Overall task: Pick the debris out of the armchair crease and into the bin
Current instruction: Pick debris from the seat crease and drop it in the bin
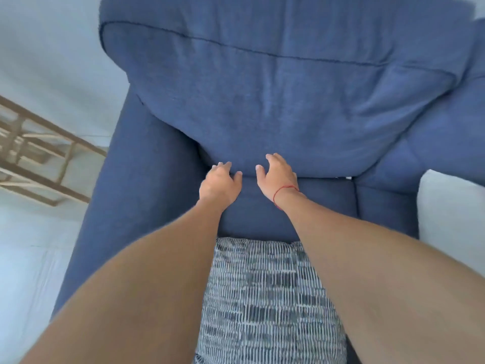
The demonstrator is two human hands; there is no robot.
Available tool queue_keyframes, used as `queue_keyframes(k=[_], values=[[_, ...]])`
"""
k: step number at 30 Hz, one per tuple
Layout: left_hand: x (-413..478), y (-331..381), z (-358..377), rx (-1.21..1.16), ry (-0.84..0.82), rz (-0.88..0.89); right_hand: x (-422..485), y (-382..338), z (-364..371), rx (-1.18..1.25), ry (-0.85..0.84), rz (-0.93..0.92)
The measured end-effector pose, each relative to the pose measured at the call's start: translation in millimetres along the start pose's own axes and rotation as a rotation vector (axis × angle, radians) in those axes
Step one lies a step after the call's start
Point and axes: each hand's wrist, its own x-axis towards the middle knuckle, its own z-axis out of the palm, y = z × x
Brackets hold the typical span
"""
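A blue fabric armchair (147, 179) fills the view, with a large back cushion (275, 95) leaning over the seat (328, 200). My left hand (219, 183) and my right hand (277, 174) both rest at the crease where the back cushion meets the seat, fingers spread and curled against the cushion's lower edge. Neither hand holds anything. A small white and dark scrap (344, 177) shows in the crease to the right of my right hand. No bin is in view.
A grey and white patterned pillow (267, 298) lies on the front of the seat between my forearms. A white cushion (451, 219) sits at the right armrest. A wooden frame (39, 158) stands on the pale floor at left.
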Motion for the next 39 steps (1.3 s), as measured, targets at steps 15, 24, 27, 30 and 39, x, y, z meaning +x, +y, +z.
queue_keyframes(k=[15,24,27,30,39], values=[[44,143,192,0.089,-0.363,0.014,57,240,-28,0.148,-0.024,0.274],[93,171,284,0.231,-0.395,0.216,113,328,3,0.274,-0.042,0.353],[110,176,303,0.313,-0.336,0.286,133,345,7,0.292,-0.048,0.343],[123,179,319,0.373,-0.338,0.312,150,353,6,0.293,-0.030,0.320],[146,194,334,0.495,-0.393,0.282,183,374,2,0.106,-0.134,0.202]])
